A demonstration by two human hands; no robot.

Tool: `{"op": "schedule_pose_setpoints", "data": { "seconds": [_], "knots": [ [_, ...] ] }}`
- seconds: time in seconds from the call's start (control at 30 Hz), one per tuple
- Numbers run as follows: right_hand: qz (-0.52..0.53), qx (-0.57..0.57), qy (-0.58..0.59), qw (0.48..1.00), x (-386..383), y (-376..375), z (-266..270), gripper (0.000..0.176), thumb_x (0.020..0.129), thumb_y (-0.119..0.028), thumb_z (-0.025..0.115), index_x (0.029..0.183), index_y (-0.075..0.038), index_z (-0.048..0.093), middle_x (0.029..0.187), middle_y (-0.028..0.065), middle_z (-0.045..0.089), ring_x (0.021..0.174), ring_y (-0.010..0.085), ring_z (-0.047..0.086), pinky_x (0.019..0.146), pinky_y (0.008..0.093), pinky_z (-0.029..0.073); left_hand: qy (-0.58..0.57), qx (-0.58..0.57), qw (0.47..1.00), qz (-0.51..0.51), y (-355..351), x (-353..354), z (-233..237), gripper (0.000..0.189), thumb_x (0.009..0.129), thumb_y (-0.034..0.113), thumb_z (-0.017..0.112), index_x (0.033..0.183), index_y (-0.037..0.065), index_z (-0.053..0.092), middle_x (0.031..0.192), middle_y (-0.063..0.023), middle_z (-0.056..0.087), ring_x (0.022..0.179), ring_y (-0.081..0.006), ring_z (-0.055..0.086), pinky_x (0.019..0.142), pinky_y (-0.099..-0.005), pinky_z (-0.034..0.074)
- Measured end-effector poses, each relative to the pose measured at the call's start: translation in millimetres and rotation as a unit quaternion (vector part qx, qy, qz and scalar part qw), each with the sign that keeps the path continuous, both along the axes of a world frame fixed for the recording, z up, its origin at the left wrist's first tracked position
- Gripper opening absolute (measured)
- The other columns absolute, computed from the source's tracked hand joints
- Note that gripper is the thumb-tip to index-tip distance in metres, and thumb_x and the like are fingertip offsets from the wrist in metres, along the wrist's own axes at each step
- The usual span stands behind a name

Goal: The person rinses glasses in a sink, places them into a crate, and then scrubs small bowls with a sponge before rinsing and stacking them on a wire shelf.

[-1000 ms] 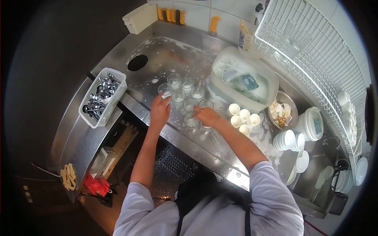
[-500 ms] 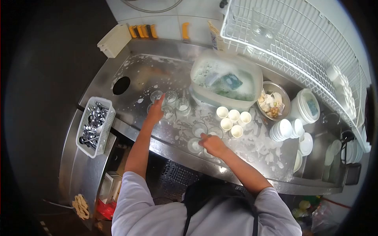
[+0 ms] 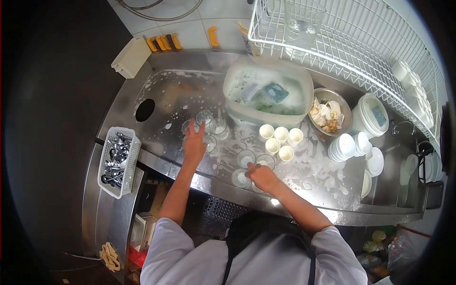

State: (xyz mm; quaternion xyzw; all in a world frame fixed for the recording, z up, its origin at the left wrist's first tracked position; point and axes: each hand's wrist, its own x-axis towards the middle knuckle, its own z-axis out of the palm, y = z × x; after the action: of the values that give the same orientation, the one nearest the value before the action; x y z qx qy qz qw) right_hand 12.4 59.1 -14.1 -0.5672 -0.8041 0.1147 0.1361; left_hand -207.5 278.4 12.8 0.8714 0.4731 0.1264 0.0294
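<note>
My left hand (image 3: 194, 144), fingers spread, is over a cluster of clear drinking glasses (image 3: 217, 126) on the wet steel counter. Its fingertips reach in among their rims, and the hand partly hides the nearer glasses. Close to the counter's front edge, my right hand (image 3: 263, 177) is closed on a second group of glasses (image 3: 246, 158), its fingers bent over the rims. The hand covers part of that group. White foam patches lie around both clusters.
Behind stands a tub (image 3: 266, 116) of soapy water with a sponge (image 3: 277, 92). Several white cups (image 3: 272, 145), a bowl of scraps (image 3: 317, 127) and stacked white bowls (image 3: 342, 146) stand rightward. A cutlery basket (image 3: 134, 164) is at left; a wire rack (image 3: 327, 61) overhangs the back right.
My left hand's fingers have spread out over the left glasses, where one finger pointed before. My right hand stays at its group of glasses. The camera view has tilted slightly.
</note>
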Motion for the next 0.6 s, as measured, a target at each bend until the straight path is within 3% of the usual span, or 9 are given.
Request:
{"op": "schedule_pose_setpoints", "data": {
  "seconds": [0.13, 0.23, 0.33, 0.43, 0.6],
  "knots": [
    [-0.002, 0.003, 0.0, 1.0, -0.6, 0.9, 1.9, 0.013, 0.077, -0.004, 0.06, 0.085, -0.007, 0.07, 0.103, 0.0179, 0.06, 0.083, 0.0323, 0.068, 0.069, 0.0418, 0.057, 0.009, -0.049, 0.998, -0.044, 0.3, 7.4, 13.1, 0.089, 0.067, -0.002, 0.074, 0.147, 0.025, 0.044, 0.155, -0.021, 0.028, 0.119, -0.0424, 0.053, 0.09, -0.0439, 0.056],
    [-0.005, -0.008, -0.004, 1.0, -0.8, 0.5, 0.7, 0.015, 0.078, -0.004, 0.059, 0.087, -0.007, 0.071, 0.106, 0.0181, 0.06, 0.084, 0.0328, 0.068, 0.07, 0.0421, 0.057, -0.022, -0.032, 0.994, -0.098, 17.7, 2.7, -9.8, 0.079, 0.072, -0.005, 0.065, 0.143, 0.026, 0.05, 0.153, -0.0208, 0.031, 0.119, -0.042, 0.054, 0.089, -0.0442, 0.055],
    [-0.008, -0.004, -0.004, 1.0, -1.4, 0.6, 1.9, 0.018, 0.078, -0.004, 0.059, 0.09, -0.007, 0.071, 0.108, 0.0178, 0.06, 0.084, 0.033, 0.068, 0.07, 0.0429, 0.057, 0.021, -0.045, 0.992, -0.118, 31.8, 0.0, -25.9, 0.067, 0.077, -0.005, 0.059, 0.137, 0.025, 0.056, 0.151, -0.0208, 0.035, 0.118, -0.0415, 0.055, 0.09, -0.0445, 0.055],
    [-0.007, -0.005, 0.008, 1.0, -1.3, 1.8, 0.7, 0.02, 0.078, -0.003, 0.059, 0.093, -0.007, 0.071, 0.109, 0.0184, 0.06, 0.082, 0.0333, 0.068, 0.07, 0.0437, 0.056, 0.03, -0.073, 0.991, -0.109, 53.0, -4.0, -52.7, 0.071, 0.067, -0.005, 0.07, 0.131, 0.024, 0.06, 0.15, -0.0149, 0.037, 0.119, -0.0384, 0.056, 0.092, -0.0437, 0.053],
    [-0.013, -0.07, -0.003, 0.997, -9.3, 16.5, 0.8, 0.03, 0.073, 0.004, 0.061, 0.099, -0.008, 0.069, 0.12, 0.0223, 0.057, 0.087, 0.0356, 0.068, 0.075, 0.0463, 0.055, -0.018, -0.101, 0.989, -0.107, 63.0, -1.3, -53.8, 0.047, 0.067, -0.001, 0.073, 0.108, 0.02, 0.066, 0.127, -0.0126, 0.053, 0.109, -0.035, 0.061, 0.088, -0.0423, 0.052]
  ]
}}
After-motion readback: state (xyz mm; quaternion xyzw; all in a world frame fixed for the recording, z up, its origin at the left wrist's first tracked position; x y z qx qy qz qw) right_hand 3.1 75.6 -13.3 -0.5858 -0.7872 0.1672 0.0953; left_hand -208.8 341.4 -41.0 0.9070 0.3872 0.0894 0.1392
